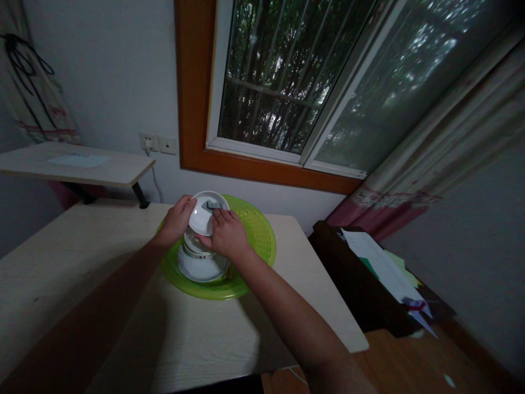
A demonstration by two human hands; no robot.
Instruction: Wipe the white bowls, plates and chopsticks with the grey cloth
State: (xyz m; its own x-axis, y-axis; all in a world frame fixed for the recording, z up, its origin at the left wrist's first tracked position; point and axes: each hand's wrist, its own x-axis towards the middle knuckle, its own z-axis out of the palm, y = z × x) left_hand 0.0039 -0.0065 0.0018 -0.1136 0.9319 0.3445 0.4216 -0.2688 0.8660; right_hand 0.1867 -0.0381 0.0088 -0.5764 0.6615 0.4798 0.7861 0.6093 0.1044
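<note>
A small white dish (pixel 203 213) with a dark pattern is held tilted between both my hands above a stack of white bowls (pixel 200 262). My left hand (pixel 177 220) grips the dish's left rim, fingers curled. My right hand (pixel 226 234) holds its right side, fingers laid over the rim. The stack sits inside a round green plastic basket (pixel 258 230) on a pale wooden table (pixel 82 262).
A second pale tabletop (pixel 74 164) stands at the left by wall sockets (pixel 158 144). A barred window (pixel 270 82) is behind the table. A dark cabinet with papers (pixel 381 262) and a curtain (pixel 430 158) lie to the right.
</note>
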